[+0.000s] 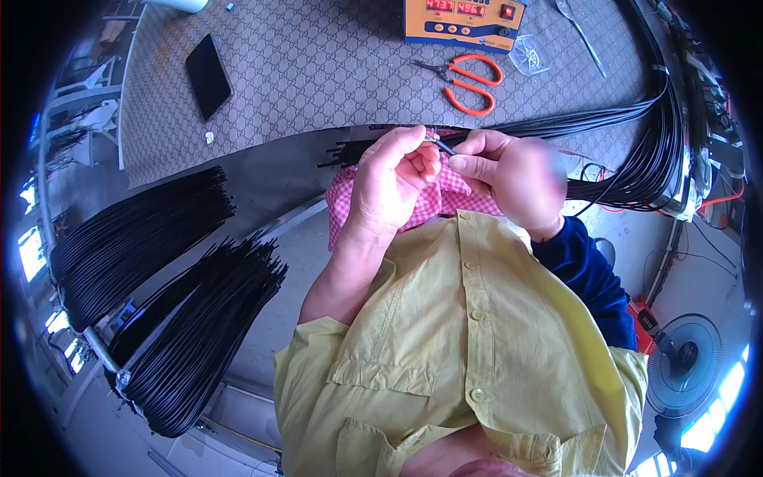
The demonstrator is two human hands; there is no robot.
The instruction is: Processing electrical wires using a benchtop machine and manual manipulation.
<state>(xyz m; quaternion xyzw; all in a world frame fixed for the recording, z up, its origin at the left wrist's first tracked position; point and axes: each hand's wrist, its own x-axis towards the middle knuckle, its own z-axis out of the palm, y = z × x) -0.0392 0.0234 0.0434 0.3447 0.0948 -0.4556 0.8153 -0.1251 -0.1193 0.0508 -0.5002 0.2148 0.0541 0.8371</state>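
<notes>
A person's left hand (391, 179) and right hand (509, 179) meet just above a red checked cloth (433, 199) at the table edge (262, 139), both closed in a fingertip pinch on the end of one thin black wire (442, 146). It looks light, limp and slippery, best gripped close to its tip.
</notes>
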